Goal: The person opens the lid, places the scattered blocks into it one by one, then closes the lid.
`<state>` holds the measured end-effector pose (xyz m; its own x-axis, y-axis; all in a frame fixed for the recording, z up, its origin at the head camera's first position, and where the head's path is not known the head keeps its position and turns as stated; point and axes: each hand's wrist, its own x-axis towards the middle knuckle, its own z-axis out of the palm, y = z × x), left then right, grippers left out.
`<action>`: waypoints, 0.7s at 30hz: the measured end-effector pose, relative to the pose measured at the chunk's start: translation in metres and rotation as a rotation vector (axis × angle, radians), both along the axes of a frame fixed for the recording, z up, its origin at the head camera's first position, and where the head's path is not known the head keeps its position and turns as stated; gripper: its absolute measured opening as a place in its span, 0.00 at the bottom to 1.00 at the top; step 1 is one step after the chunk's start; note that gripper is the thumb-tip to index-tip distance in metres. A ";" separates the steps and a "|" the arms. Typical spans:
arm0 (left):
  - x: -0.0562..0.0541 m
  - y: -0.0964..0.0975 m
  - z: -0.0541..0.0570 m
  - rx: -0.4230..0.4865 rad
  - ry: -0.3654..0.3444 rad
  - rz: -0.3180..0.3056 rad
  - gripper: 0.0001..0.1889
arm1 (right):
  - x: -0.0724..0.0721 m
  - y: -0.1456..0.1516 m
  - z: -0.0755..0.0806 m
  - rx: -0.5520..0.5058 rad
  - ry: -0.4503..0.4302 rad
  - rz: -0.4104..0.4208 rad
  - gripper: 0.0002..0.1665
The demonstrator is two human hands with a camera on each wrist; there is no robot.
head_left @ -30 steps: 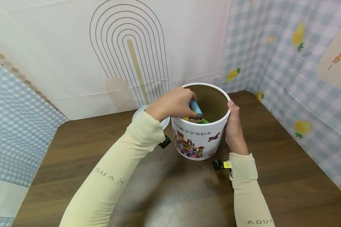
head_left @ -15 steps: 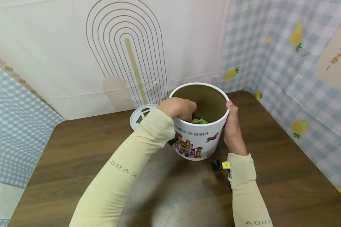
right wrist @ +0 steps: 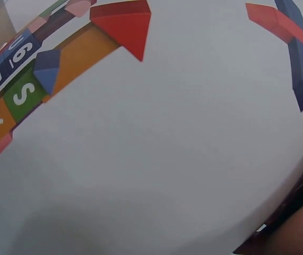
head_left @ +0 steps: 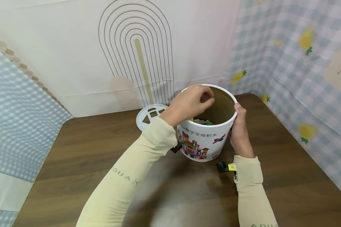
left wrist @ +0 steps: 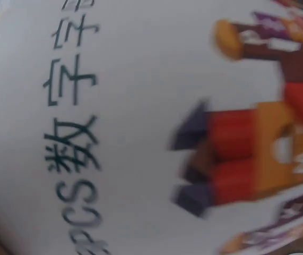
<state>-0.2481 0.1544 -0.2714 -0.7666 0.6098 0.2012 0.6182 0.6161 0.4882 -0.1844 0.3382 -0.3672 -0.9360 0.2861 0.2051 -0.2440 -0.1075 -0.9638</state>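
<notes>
A white bucket (head_left: 204,132) printed with colourful blocks stands upright on the table. My left hand (head_left: 191,102) is over its left rim, with thumb and fingers loosely bent and nothing visible between them. My right hand (head_left: 240,132) grips the bucket's right side, its thumb over the rim. Down inside lie several blocks (head_left: 207,122), among them a green one; the near wall and my left hand hide part of them. Only the bucket's printed wall (left wrist: 135,79) fills the left wrist view. In the right wrist view a bit of my right hand (right wrist: 300,234) shows beside it.
A white lid (head_left: 143,121) with shaped cut-outs lies on the brown wooden table (head_left: 102,138), left of the bucket and partly behind my left forearm. Cloth-covered walls (head_left: 201,37) stand behind and at both sides.
My left hand has lowered a blue cylinder block into the bucket and come back up without it in view. My right hand keeps its grip on the bucket. The camera view has shifted slightly.
</notes>
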 end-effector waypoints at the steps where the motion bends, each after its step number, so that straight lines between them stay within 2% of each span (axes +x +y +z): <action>1: 0.002 -0.001 -0.002 0.111 0.022 0.021 0.12 | -0.001 0.002 0.000 -0.007 0.003 -0.002 0.30; 4: 0.008 -0.008 -0.014 0.379 0.078 0.068 0.11 | -0.002 0.006 -0.001 -0.028 -0.001 -0.007 0.30; 6: 0.013 -0.013 -0.025 0.463 0.106 0.091 0.13 | -0.002 0.009 -0.003 -0.039 -0.009 -0.008 0.29; 10: 0.025 -0.025 -0.047 0.467 0.109 0.090 0.19 | -0.005 0.015 -0.005 -0.040 -0.022 -0.009 0.29; 16: 0.053 -0.038 -0.082 0.491 0.047 0.092 0.30 | -0.008 0.021 -0.009 -0.043 -0.042 -0.004 0.28; 21: 0.072 -0.047 -0.100 0.491 0.006 0.123 0.33 | -0.005 0.027 -0.010 -0.041 -0.037 -0.016 0.29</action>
<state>-0.1763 0.1076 -0.3710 -0.8247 0.3477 0.4461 0.5592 0.3828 0.7353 -0.1897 0.3651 -0.3776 -0.9378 0.3090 0.1581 -0.2104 -0.1438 -0.9670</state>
